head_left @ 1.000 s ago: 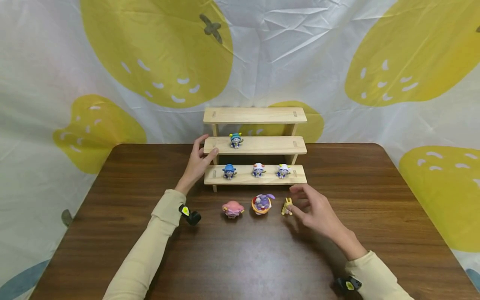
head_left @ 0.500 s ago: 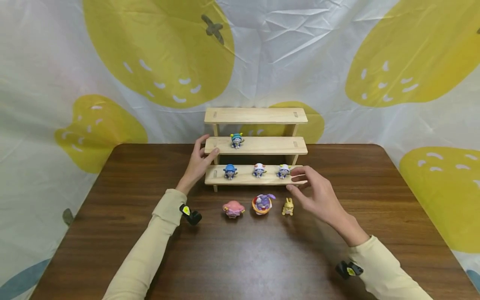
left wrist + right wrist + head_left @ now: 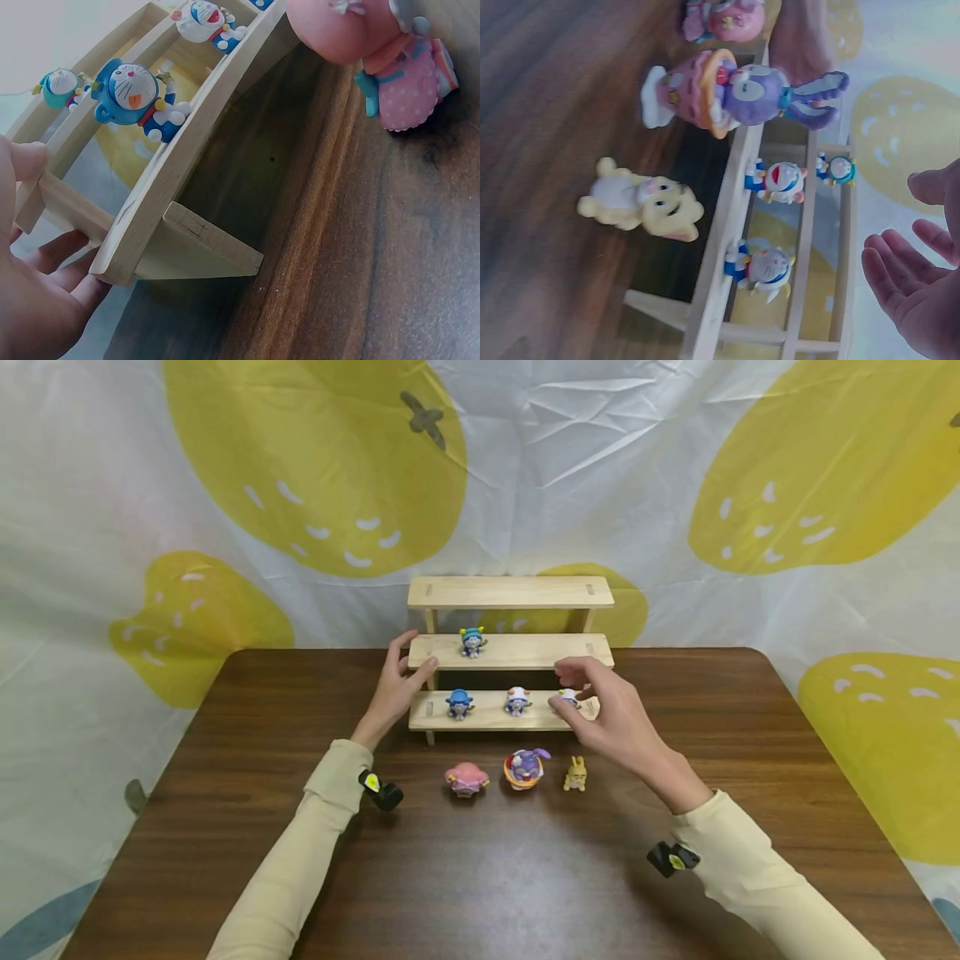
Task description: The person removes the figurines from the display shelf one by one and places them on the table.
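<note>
My left hand grips the left end of a three-tier wooden display shelf, its thumb on the middle tier. In the left wrist view the fingers reach behind the shelf's end. My right hand hovers, thumb and fingers apart and holding nothing, before the right part of the bottom tier. It partly hides a white-hatted Doraemon figurine with yellow horns. On that same tier sit a blue-hatted figurine and a white-hatted one with red ears. A teal-hatted figurine is on the middle tier.
On the brown wooden table, before the shelf, stand a pink figurine, a purple rabbit in a cup and a yellow rabbit figurine. A curtain with yellow fruit prints hangs behind.
My right hand has risen from beside the yellow rabbit figurine, moving up and then left to the bottom tier's right part. The yellow rabbit stays on the table; my left hand stays put.
</note>
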Action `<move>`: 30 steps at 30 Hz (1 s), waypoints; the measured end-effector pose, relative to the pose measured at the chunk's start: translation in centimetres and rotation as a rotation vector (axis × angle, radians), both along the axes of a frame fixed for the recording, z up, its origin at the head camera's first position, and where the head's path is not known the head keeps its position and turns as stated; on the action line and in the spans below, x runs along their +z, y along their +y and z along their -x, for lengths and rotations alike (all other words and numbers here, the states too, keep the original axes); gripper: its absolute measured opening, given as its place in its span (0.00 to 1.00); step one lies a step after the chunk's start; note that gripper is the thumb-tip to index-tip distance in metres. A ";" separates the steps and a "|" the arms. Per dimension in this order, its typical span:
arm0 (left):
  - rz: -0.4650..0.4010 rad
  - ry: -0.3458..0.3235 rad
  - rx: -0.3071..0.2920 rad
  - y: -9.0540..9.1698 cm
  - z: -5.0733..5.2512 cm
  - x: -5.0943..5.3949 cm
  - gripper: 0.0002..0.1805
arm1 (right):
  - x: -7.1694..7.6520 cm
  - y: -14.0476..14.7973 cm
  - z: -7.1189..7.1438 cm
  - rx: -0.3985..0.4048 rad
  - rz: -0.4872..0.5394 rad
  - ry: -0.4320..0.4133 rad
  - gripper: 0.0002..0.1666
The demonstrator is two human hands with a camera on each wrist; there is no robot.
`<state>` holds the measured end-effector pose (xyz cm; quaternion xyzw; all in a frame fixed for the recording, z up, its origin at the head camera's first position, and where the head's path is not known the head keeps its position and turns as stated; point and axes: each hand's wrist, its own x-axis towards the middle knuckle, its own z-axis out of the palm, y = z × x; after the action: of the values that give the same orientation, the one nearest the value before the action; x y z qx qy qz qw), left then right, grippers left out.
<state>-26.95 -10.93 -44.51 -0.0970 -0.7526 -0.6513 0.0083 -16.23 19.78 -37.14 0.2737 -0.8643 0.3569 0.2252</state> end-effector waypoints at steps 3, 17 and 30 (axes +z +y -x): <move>-0.002 0.002 -0.004 0.1 -0.1 0.0 0.36 | 0.4 -0.6 0.5 0.008 -0.005 0.014 0.24; -0.007 -0.005 -0.013 -0.3 -0.1 0.0 0.37 | 2.0 -3.6 2.9 0.044 -0.037 -0.042 0.29; -0.003 0.002 -0.012 -0.1 0.0 -0.2 0.36 | 2.5 -5.8 4.9 0.080 -0.132 -0.145 0.31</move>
<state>-26.98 -11.05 -44.68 -0.1021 -0.7509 -0.6524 0.0055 -21.15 14.02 -34.63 0.2958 -0.8883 0.3268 0.1291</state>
